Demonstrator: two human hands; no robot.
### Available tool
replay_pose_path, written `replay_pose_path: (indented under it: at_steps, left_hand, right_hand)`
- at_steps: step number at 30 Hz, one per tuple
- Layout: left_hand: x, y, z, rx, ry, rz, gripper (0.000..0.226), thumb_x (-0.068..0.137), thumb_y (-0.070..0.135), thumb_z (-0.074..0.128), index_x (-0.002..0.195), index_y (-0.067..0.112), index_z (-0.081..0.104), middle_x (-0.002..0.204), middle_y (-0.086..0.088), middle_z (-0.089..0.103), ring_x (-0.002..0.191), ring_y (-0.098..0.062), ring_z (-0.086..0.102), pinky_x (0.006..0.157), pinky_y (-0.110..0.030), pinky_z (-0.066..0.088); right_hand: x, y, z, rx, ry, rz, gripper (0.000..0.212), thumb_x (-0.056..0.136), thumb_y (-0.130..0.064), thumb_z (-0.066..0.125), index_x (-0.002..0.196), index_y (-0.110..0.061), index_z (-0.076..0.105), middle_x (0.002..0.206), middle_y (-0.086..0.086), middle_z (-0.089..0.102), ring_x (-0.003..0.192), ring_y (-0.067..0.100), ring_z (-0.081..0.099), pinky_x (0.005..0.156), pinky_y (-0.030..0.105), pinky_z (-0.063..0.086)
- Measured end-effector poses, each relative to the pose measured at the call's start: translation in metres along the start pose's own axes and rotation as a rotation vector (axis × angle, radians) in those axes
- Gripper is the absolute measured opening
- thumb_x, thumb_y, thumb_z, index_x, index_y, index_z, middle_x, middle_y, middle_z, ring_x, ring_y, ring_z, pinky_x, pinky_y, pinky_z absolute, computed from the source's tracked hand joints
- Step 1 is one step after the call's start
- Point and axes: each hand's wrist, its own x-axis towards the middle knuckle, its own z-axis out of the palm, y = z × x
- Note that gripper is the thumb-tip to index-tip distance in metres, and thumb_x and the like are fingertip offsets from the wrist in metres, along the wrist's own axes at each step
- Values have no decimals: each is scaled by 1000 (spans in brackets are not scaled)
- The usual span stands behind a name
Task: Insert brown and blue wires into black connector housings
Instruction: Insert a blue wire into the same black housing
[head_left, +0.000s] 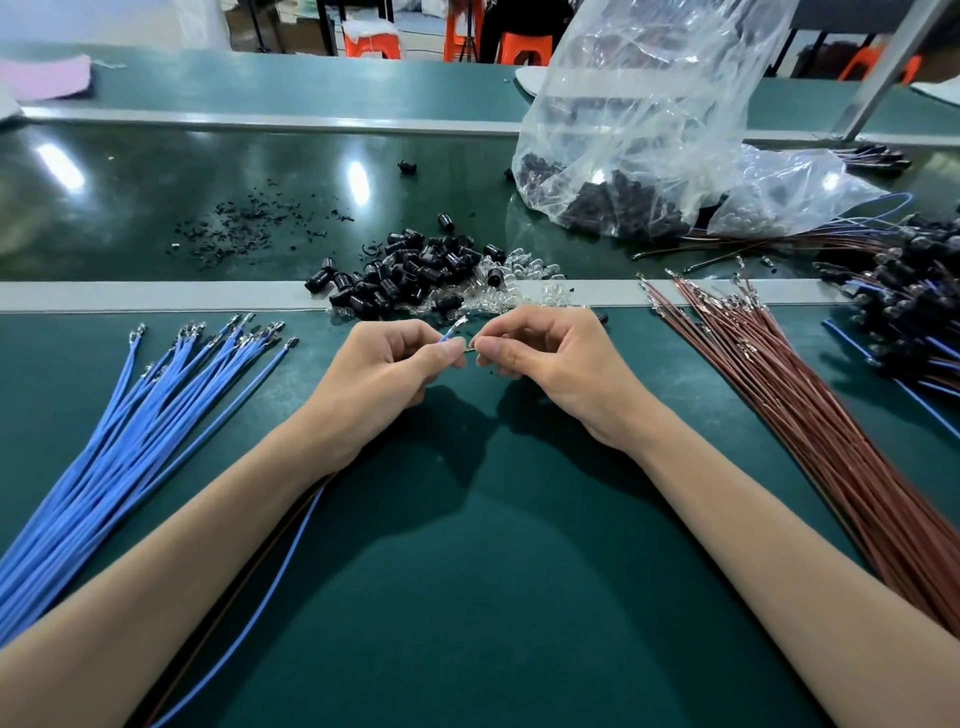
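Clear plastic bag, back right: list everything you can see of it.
Thin, clear, crinkled film bag, slumped but partly upright on the dark green belt at back right; its top runs out of frame. A heap of small black parts fills its bottom, seen through the film. Brown and blue wires lie against its lower right edge. The left hand and the right hand are well clear of it, nearer the camera.

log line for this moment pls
left hand: pinches blue wire | right hand: pinches metal terminal | black housings: in pile, none visibly held | stage: pre-insertion
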Motion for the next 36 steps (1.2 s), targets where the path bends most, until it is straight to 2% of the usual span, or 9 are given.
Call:
replay_pose_path:
  at_steps: [7, 11, 15, 18, 20, 23, 29, 36]
  left_hand:
    - [0, -3, -2, 26, -32, 11, 23, 91, 20, 60, 69, 14, 64, 53, 4, 33, 48, -9, 27, 42, -16, 22]
    - [0, -2, -1, 28, -32, 20, 23, 91, 19, 60, 69, 14, 64, 52, 5, 33, 48, -9, 27, 42, -15, 22]
    - [0, -1, 0, 29, -30, 17, 23, 91, 18, 60, 69, 13, 64, 50, 10, 35, 46, -5, 28, 42, -12, 24]
    - [0, 0, -1, -17, -21, 7, 23, 91, 16, 58, 69, 11, 63, 48, 11, 36, 45, -4, 28, 41, -11, 24]
    - [0, 1, -1, -37, -19, 5, 23, 92, 15, 57, 70, 9, 62, 49, 10, 36, 45, -4, 28, 41, -10, 24]
    - [-1, 2, -1, -27, -21, 10, 22, 92, 15, 57, 72, 7, 63, 51, 7, 34, 46, -6, 26, 41, -12, 22]
    - [-1, 3, 0, -26, -21, 14, 21, 93, 14, 56, 75, 4, 62, 50, 9, 33, 45, -5, 25, 41, -11, 23]
    - [-1, 2, -2, -22, -43, 15, 22, 92, 14, 56, 72, 6, 62, 47, 12, 34, 43, -2, 27, 40, -9, 23]
  right_hand:
    - [2, -1, 1, 136, 141, 42, 9, 80, -12, 72, 78, -21, 72, 66, -5, 69, 60, 3, 58, 61, 15, 47]
    - [1, -1, 1, 132, 54, 31, 7, 71, -21, 76, 78, -21, 75, 68, -5, 70, 63, 4, 57, 64, 14, 48]
    - [0, 1, 0, 104, 6, 19, 10, 74, -11, 76, 80, -18, 76, 71, -5, 72, 66, 2, 60, 65, 13, 48]
    - [0, 1, -1, 121, 9, 16, 12, 68, -20, 77, 80, -21, 76, 77, -4, 74, 74, 4, 65, 70, 14, 50]
    - [0, 1, -1, 119, 14, 9, 12, 71, -14, 77, 81, -19, 76, 77, -4, 74, 75, 5, 65, 71, 15, 51]
    - [0, 1, 1, 81, 34, -16, 10, 76, -7, 75, 82, -16, 74, 71, -7, 71, 66, 3, 61, 67, 14, 49]
    - [-1, 0, 4, 14, 84, -61, 10, 72, -24, 74, 82, -22, 73, 70, -9, 70, 67, 5, 60, 68, 16, 49]
    - [-1, 1, 4, 14, 42, -74, 14, 78, -4, 73, 84, -16, 73, 74, -10, 72, 73, 2, 65, 72, 13, 50]
